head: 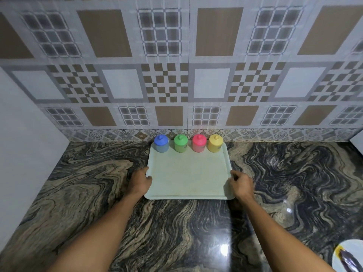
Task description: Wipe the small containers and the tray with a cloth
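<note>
Marble counter (98,193): one tray (188,173), four lidded containers (197,143), two hands at edges

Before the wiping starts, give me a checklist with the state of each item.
1. All four containers on the tray: ok. The blue container, green container, pink container and yellow container stand in a row along its far edge.
2. Lids on: ok, each is capped.
3. Containers upright: ok.
4. Cloth at hand: not ok, no cloth in view.
5. Hands free: the left hand is at the tray's left rim and the right hand at its right rim; neither holds a cloth.
6. Tray flat on the counter: ok.
</note>
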